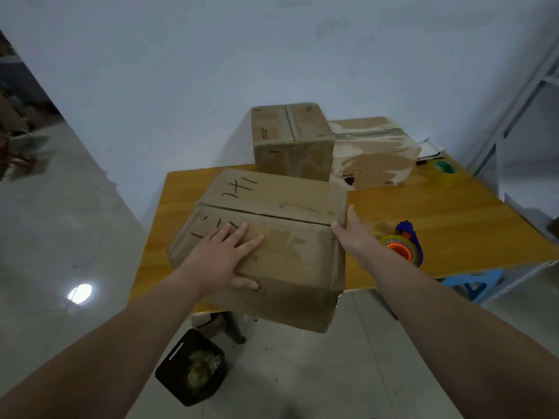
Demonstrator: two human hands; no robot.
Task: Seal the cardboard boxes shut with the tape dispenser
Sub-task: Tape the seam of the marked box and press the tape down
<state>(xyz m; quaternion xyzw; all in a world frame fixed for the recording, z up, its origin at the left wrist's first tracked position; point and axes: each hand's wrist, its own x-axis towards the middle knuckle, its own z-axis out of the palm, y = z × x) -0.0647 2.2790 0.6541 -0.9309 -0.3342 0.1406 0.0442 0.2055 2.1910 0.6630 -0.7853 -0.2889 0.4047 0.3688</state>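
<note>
A large cardboard box [281, 204] with black marker writing lies on the wooden table [453, 219], its near end overhanging the front edge. Its two top flaps meet along a bare seam. My left hand [225, 258] presses flat on the near flap, fingers spread, thumb over the front edge. My right hand [352, 229] touches the box's right side with straight fingers. The tape dispenser [403, 243], blue with an orange hub and a roll of tape, stands on the table just right of my right wrist.
Two taped boxes stand at the back: a small one [290, 137] and a wider one [375, 155]. A spare tape roll [444, 172] lies at the far right. A black bin [192, 367] sits on the floor below. A blue stool [475, 282] and a metal rack [520, 95] stand at the right.
</note>
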